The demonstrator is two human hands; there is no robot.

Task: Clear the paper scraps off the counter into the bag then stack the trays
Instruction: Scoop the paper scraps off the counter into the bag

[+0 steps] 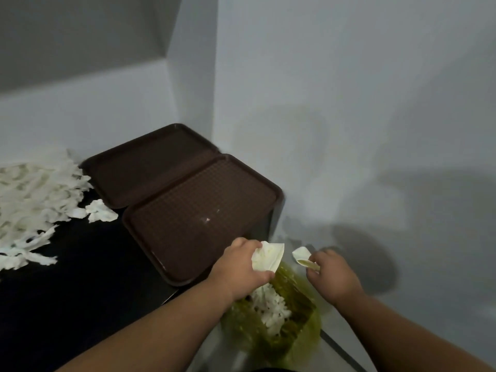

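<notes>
My left hand (239, 267) grips a white paper scrap (268, 256) above the open green bag (300, 299), which hangs off the counter's right end and holds white scraps (271, 307). Beside it, my right hand (332, 275) pinches the bag's rim together with a small white scrap (302, 253). A large pile of torn white paper (32, 200) covers the left of the black counter (67, 277). Two brown trays lie side by side: the near tray (198, 218) just ahead of my left hand, the far tray (145, 165) against the wall.
White walls close in behind the trays and to the right of the bag. A loose scrap (100, 210) lies between the pile and the near tray. The counter's right edge ends beside the near tray.
</notes>
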